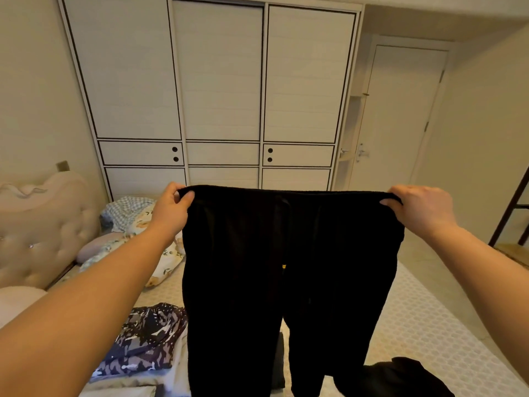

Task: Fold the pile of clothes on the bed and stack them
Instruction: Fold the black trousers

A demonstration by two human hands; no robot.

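Note:
A pair of black trousers hangs in front of me above the bed, stretched flat by its waistband. My left hand pinches the waistband's left corner and my right hand pinches its right corner. The two legs drop down out of view. A dark patterned garment lies on the bed at the lower left, on top of pale folded cloth. Another black garment lies crumpled at the lower right.
A padded headboard and pillows and a floral quilt are at the left. A white wardrobe stands beyond the bed, a door to its right. A dark wooden frame stands at the far right.

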